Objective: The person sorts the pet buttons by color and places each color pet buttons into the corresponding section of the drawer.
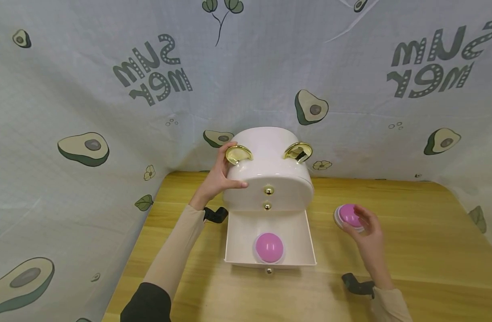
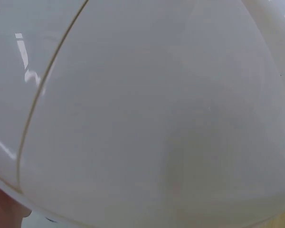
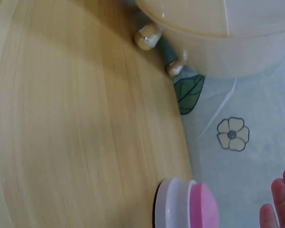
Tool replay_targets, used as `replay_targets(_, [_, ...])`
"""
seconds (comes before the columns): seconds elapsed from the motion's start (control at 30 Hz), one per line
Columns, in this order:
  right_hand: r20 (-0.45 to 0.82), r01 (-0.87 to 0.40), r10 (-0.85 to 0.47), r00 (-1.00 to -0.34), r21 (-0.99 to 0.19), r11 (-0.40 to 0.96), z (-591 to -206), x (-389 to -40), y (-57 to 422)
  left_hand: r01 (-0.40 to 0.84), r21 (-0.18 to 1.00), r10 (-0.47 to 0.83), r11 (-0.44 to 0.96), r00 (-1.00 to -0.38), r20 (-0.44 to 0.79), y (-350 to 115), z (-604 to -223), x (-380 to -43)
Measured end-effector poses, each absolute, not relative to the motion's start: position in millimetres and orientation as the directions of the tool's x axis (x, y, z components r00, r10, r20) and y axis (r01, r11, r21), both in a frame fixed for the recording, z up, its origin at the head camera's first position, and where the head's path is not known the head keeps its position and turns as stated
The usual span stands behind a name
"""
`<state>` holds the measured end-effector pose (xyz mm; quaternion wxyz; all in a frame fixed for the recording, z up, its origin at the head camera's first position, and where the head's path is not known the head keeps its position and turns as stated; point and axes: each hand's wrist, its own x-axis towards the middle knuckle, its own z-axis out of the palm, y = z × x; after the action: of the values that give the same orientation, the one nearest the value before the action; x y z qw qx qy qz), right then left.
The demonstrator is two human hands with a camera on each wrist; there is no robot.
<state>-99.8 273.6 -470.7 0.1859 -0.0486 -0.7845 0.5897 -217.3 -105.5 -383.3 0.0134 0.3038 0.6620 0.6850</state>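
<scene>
A white drawer box [image 1: 266, 192] with two gold ear-shaped pieces [image 1: 298, 152] stands at the back of the table. My left hand [image 1: 218, 176] grips its upper left side, thumb on the front and fingers near the left ear. The bottom drawer [image 1: 239, 230] is pulled out and holds a pink domed round piece [image 1: 269, 247] with a white rim. A second pink-topped round piece [image 1: 349, 214], on a white base, sits on the table to the right. My right hand [image 1: 368, 235] is over it, fingers loosely bent; in the right wrist view those fingers [image 3: 280, 194] are apart from it.
The wooden table [image 1: 411, 241] extends right of the box. Behind it hangs a pale cloth [image 1: 246, 80] with avocado prints. Small gold knobs [image 1: 269, 190] are on the box front, and another is on the drawer. A black wrist mount [image 1: 358, 285] is by my right wrist.
</scene>
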Motion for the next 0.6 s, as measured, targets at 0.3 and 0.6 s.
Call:
replay_targets(0.3, [0.172,-0.059,0.279,-0.945,-0.926,0.372,-479,-102,287,0.384,0.917,0.420,-0.107,-0.818,0.392,-106,-384,-218])
replay_targets(0.6, [0.143,-0.035,0.255,-0.956,-0.921,0.388,-490,-110,300,0.387,0.915,0.421,-0.114,-0.815,0.397,-107,-386,-220])
